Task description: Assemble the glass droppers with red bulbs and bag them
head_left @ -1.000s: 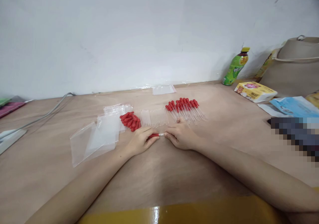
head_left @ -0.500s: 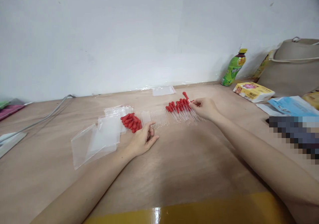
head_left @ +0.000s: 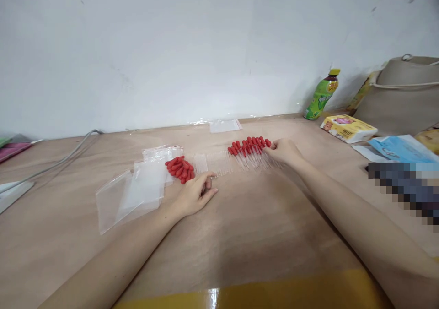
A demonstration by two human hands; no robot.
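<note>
My left hand [head_left: 197, 193] rests on the table with thumb and fingers apart, holding nothing. Its fingertips touch or nearly touch the near ends of a row of clear glass tubes [head_left: 219, 162]. Just behind the hand lies a pile of loose red rubber bulbs [head_left: 180, 168]. To the right, several glass droppers [head_left: 252, 149] with red bulbs lie side by side, tubes pointing toward me. My right hand [head_left: 283, 151] is at the right end of that row, its fingers pinched at the neck of the outermost dropper [head_left: 267, 143]. The fingertips partly hide it.
Clear plastic bags [head_left: 144, 185] lie stacked at the left, and a zip bag [head_left: 225, 125] lies by the wall. At the right stand a green bottle [head_left: 321, 96], a yellow tissue box [head_left: 348, 128] and a grey bag [head_left: 404, 98]. A grey cable [head_left: 73, 153] runs along the left.
The dropper in my right hand, whose bulb stuck up above the row, has been lowered to lie in line with the others. The left hand has barely moved.
</note>
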